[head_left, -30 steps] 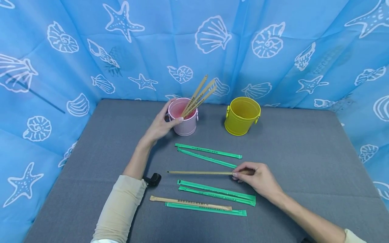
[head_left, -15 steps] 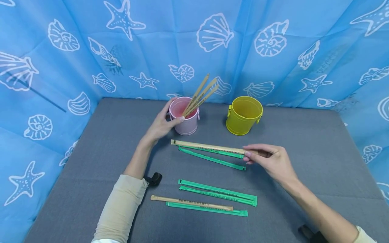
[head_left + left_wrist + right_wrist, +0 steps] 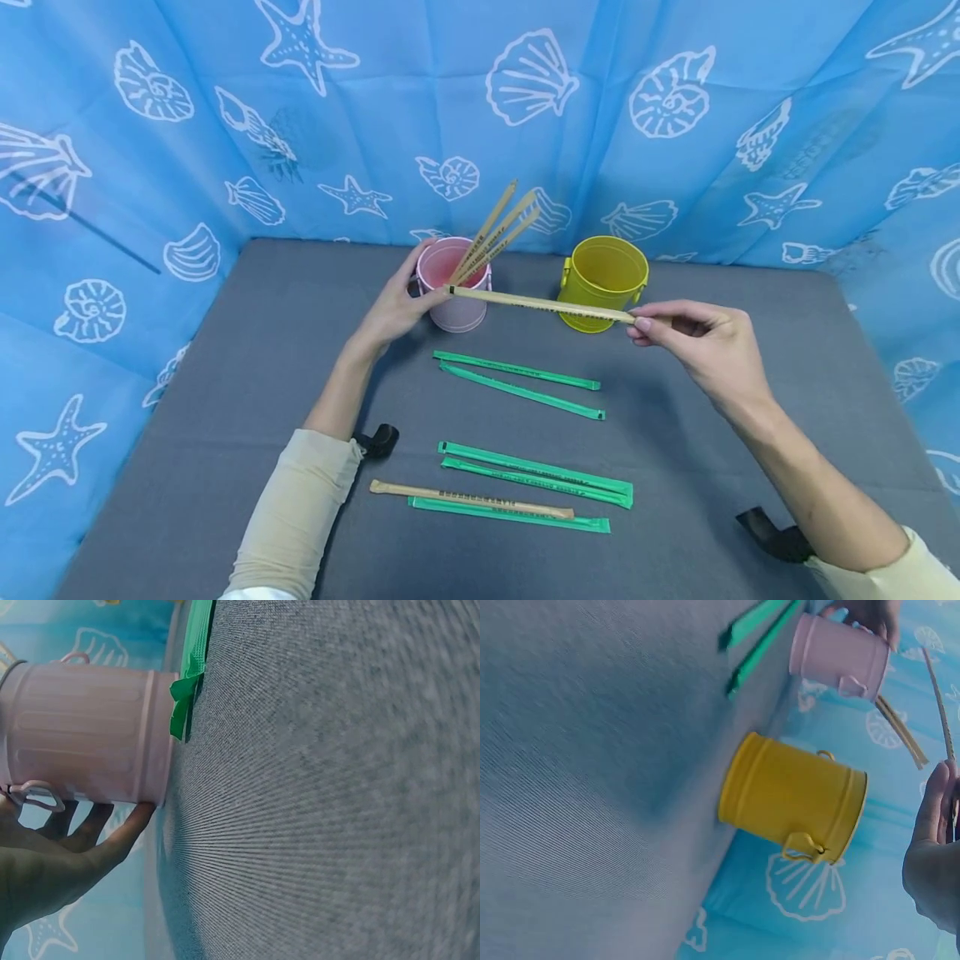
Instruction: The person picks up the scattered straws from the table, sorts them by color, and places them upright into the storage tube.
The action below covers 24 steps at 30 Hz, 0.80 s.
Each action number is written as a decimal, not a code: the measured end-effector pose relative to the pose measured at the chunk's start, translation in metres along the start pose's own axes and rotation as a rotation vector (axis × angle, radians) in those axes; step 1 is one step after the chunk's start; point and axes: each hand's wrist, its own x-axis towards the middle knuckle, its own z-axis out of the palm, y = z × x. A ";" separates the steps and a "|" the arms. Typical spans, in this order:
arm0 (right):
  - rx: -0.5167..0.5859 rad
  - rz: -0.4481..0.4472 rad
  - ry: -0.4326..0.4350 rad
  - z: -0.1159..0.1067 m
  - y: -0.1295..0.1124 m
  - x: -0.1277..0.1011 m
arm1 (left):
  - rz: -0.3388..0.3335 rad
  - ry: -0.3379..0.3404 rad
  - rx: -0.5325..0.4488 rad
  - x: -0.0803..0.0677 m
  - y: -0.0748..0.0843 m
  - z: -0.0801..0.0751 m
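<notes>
Since the earlier frames the right hand (image 3: 705,333) has lifted the long tan paper-wrapped chopstick packet (image 3: 540,305) off the grey felt table (image 3: 750,400) and carried it up and away, so that it now hangs in the air level with the two buckets. The fingertips and thumb of that hand pinch the packet at its right end; its left end reaches the rim of the small pink metal bucket (image 3: 454,287), and its middle crosses in front of the small yellow metal bucket (image 3: 600,282).

The left hand (image 3: 393,308) has not shifted: its fingers and thumb are curled round the left side of the pink bucket, which stands upright on the table. The left wrist view shows fingers (image 3: 105,844) lying against the bucket's wall near its base. Three tan wrapped packets (image 3: 495,232) stand in the pink bucket, leaning to the right.

On the table, two thin green paper-wrapped packets (image 3: 517,382) lie near the buckets. Closer to the person lie three more green packets (image 3: 536,481) and one tan packet (image 3: 472,498). A blue curtain printed with white shells and starfish (image 3: 525,83) surrounds the table.
</notes>
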 end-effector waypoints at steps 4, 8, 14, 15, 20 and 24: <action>-0.038 0.017 0.018 -0.002 -0.006 0.008 | 0.006 -0.017 0.006 0.001 0.001 0.000; -0.107 0.030 0.024 0.000 -0.011 0.019 | -0.008 -0.013 0.021 0.000 0.002 -0.001; -0.088 -0.017 0.040 0.002 -0.022 0.036 | -0.018 -0.001 0.017 0.001 0.002 -0.003; -0.073 -0.023 0.043 0.001 -0.024 0.038 | -0.022 -0.001 0.015 0.001 0.002 -0.003; 0.008 -0.040 0.058 -0.002 -0.034 0.046 | -0.027 0.001 0.021 0.001 0.002 -0.003; 0.007 -0.033 0.057 -0.003 -0.039 0.052 | -0.014 -0.003 0.021 0.000 0.001 -0.003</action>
